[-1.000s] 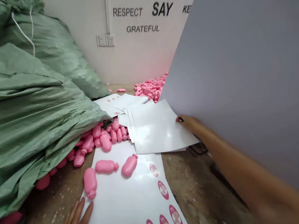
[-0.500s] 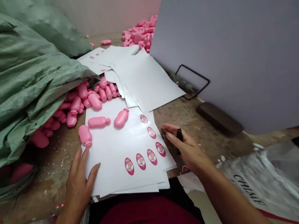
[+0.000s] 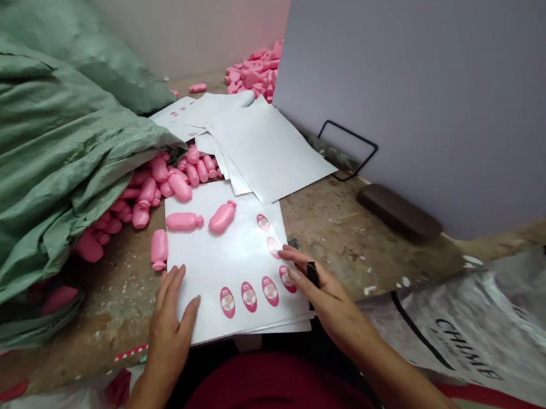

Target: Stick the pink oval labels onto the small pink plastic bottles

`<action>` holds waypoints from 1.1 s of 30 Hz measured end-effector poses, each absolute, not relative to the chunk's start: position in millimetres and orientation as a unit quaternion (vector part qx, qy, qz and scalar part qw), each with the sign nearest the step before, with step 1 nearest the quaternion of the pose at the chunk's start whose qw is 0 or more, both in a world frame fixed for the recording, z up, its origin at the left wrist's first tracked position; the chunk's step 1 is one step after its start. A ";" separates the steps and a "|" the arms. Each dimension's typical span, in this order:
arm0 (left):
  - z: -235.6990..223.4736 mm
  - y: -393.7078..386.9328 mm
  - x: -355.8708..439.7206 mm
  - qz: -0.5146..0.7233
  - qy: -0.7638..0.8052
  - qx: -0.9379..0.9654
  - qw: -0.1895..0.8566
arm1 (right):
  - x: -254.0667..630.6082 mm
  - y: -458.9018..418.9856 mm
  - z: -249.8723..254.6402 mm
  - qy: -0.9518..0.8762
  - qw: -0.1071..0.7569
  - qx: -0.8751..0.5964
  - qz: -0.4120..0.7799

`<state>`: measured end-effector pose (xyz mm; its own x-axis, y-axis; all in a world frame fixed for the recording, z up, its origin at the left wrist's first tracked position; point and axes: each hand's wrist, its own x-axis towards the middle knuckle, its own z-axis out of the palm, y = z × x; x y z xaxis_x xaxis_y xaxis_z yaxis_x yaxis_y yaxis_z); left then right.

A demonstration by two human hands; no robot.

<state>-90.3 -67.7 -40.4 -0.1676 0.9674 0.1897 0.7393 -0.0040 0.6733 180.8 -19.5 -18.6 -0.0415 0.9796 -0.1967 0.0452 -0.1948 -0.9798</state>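
Note:
My left hand point(image 3: 169, 315) lies open at the left edge of a stack of white sticker sheets point(image 3: 224, 256), fingers stretched out and thumb on the paper. My right hand point(image 3: 324, 295) is at the stack's right edge, with its fingertips over the top sheet. A small black object point(image 3: 312, 274), too hidden to name, is tucked in its fingers. Several oval pink stickers point(image 3: 249, 297) remain along the sheet's near and right edges. Two pink bottle-shaped pieces point(image 3: 222, 217) lie on the sheet's far part, and another pink piece point(image 3: 159, 249) rests by its left edge.
A green sack point(image 3: 56, 166) on the left spills pink pieces point(image 3: 180, 186). Loose white sheets point(image 3: 271, 151) lie beyond the stack, with a pink heap point(image 3: 256, 72) farther back. A grey panel point(image 3: 429, 90) and a dark brown oblong case point(image 3: 399, 211) stand to the right.
My right hand has moved left onto the stack's right edge, still holding the black object. My left hand has shifted slightly up the stack's left edge. The sheets' near edges look more even.

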 end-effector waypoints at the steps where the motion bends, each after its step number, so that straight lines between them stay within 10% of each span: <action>1: -41.5 -68.9 -91.4 0.330 0.680 0.633 0.168 | 181.3 -20.2 -17.6 -0.482 0.416 -0.547 0.544; 11: 3.1 -24.5 -124.2 0.231 0.735 0.637 -0.018 | 206.9 -4.8 -7.6 -0.561 0.372 -0.602 0.429; 18: 25.2 33.3 -134.2 -0.007 0.743 0.667 0.049 | 190.1 -13.3 7.6 -0.720 0.225 -0.552 0.356; 23: 23.6 21.2 -140.5 0.153 0.788 0.590 0.086 | 164.3 -32.3 0.5 -0.869 0.094 -0.412 0.257; 28: 20.5 -7.6 -117.2 0.431 0.700 0.453 0.345 | 144.9 -34.8 -8.7 -0.883 0.069 -0.406 0.227; 33: 24.8 -25.3 -93.4 0.424 0.672 0.459 0.396 | 146.5 -26.1 1.0 -0.843 0.087 -0.433 0.309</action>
<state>-93.4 -25.3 24.8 -0.2635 0.9539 -0.1434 0.2813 0.2182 0.9345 146.5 -26.1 1.0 -0.6107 0.7826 -0.1208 0.6753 0.4350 -0.5957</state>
